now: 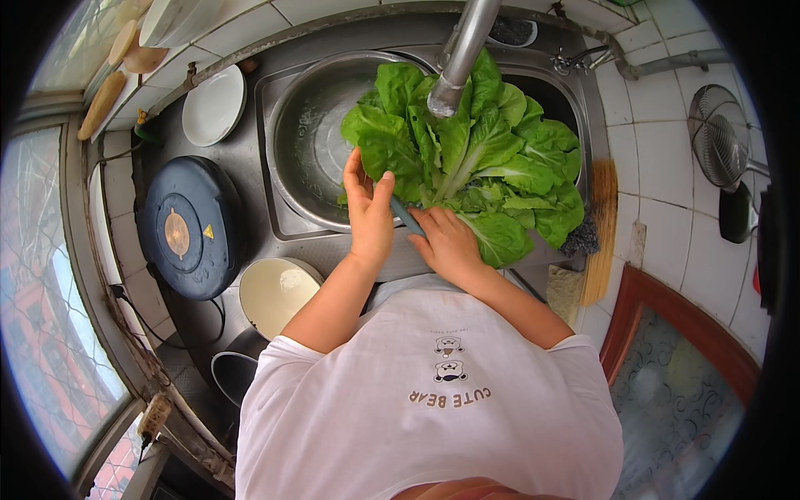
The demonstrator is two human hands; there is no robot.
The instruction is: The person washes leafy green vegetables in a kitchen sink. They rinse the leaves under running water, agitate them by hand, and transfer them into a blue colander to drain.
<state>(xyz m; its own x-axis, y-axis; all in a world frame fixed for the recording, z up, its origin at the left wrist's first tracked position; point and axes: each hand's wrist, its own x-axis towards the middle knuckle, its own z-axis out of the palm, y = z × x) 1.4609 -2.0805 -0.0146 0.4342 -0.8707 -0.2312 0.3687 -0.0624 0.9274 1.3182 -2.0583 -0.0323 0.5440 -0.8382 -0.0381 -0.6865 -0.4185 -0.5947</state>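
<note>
A large heap of green leafy lettuce (475, 150) is piled over the right side of the sink, some leaves hanging past the basin's edge. My left hand (369, 215) is at the heap's left side, its thumb and fingers apart and touching a leaf; whether it grips the leaf is unclear. My right hand (449, 240) is closed over a blue-grey edge (407, 217), perhaps a basket rim or a handle, mostly hidden under the leaves. Left of the heap, a round metal basin (306, 147) with water in it sits in the left sink bowl.
A metal faucet (459, 62) hangs over the leaves. On the counter's left are a white plate (214, 105), a dark blue round appliance (192, 228) with a cord, and a cream bowl (278, 297). A bamboo brush (603, 231) and a wire skimmer (719, 137) are at the right.
</note>
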